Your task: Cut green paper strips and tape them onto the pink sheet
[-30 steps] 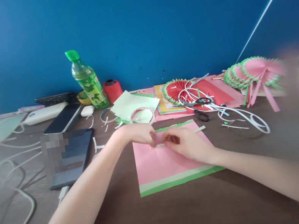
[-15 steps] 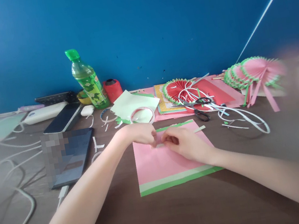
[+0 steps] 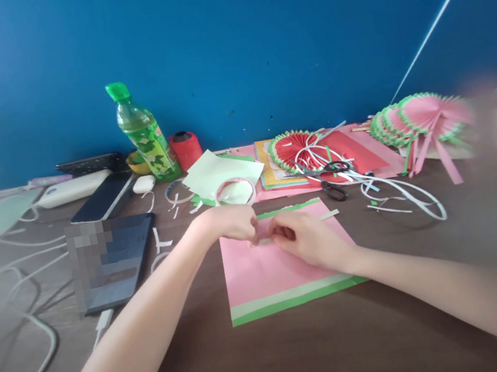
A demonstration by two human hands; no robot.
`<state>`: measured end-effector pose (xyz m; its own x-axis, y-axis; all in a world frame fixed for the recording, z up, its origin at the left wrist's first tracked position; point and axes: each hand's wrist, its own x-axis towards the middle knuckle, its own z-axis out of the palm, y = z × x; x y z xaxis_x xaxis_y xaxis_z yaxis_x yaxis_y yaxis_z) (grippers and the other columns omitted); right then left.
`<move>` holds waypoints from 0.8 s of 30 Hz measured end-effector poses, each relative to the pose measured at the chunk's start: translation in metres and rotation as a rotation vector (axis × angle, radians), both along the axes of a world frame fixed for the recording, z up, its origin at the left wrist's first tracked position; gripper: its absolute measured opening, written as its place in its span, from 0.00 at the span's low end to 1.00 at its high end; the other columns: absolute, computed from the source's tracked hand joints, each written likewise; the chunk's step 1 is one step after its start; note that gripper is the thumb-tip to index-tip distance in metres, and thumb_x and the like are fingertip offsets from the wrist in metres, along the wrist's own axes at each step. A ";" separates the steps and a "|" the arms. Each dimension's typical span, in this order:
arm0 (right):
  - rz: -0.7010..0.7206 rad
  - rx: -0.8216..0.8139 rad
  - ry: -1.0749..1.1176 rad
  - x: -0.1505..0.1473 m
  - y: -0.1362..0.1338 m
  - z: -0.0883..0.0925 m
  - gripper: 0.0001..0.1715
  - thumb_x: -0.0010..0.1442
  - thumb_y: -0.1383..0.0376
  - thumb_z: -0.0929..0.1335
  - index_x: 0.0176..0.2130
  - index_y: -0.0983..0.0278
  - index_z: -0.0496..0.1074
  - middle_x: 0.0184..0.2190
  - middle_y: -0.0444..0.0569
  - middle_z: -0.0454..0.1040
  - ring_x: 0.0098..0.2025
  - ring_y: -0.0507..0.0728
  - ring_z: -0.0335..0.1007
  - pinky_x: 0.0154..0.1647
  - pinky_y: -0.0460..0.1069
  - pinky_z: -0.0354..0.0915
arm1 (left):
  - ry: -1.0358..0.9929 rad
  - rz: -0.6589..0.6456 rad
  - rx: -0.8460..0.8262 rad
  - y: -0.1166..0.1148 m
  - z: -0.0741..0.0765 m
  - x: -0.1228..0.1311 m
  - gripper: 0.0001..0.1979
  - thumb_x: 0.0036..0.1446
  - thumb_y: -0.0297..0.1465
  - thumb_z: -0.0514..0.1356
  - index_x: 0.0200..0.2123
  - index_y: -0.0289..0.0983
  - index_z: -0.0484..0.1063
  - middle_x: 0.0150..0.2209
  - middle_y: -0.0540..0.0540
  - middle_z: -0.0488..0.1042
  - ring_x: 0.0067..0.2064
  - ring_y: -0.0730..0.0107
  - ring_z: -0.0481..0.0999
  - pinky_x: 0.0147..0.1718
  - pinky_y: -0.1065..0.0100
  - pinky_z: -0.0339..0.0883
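Note:
A pink sheet of paper (image 3: 259, 277) with pale-green and green bands along its near and far edges lies flat on the table. Above its upper part, my left hand (image 3: 235, 221) is closed, fingertips pinched at one end of a thin pale strip (image 3: 329, 214) that looks like tape. My right hand (image 3: 303, 237), also closed, pinches the same strip just to the right, its fingers curled close to the left ones. A short stretch of the strip shows between the hands; its free end sticks out past my right hand. The exact fingertip contact is partly hidden.
Behind the sheet lie a tape roll (image 3: 234, 192), pale-green paper (image 3: 206, 177), and scissors (image 3: 334, 190) among white cords. Folded paper fans (image 3: 428, 116) stand at the right. A green bottle (image 3: 149, 142), a tablet (image 3: 123, 266) and cables occupy the left.
Almost nothing differs. The whole view has shifted very slightly; both hands keep the same place over the pink paper.

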<state>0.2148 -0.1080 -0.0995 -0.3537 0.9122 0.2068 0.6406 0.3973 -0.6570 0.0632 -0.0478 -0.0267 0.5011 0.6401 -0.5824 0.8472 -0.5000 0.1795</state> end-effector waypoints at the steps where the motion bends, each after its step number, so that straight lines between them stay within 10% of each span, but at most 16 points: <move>1: 0.001 0.002 0.001 0.000 0.000 0.000 0.09 0.50 0.75 0.61 0.28 0.63 0.68 0.25 0.44 0.68 0.26 0.50 0.59 0.26 0.45 0.53 | 0.007 -0.003 -0.002 0.000 0.000 0.000 0.08 0.40 0.33 0.55 0.24 0.36 0.71 0.24 0.49 0.72 0.24 0.72 0.65 0.21 0.72 0.51; 24: -0.008 0.016 0.028 0.001 0.001 -0.004 0.11 0.49 0.76 0.61 0.30 0.63 0.68 0.25 0.43 0.69 0.27 0.50 0.61 0.27 0.45 0.56 | 0.027 0.021 0.011 0.007 -0.004 -0.009 0.15 0.41 0.44 0.57 0.19 0.37 0.66 0.19 0.49 0.66 0.22 0.72 0.62 0.23 0.70 0.50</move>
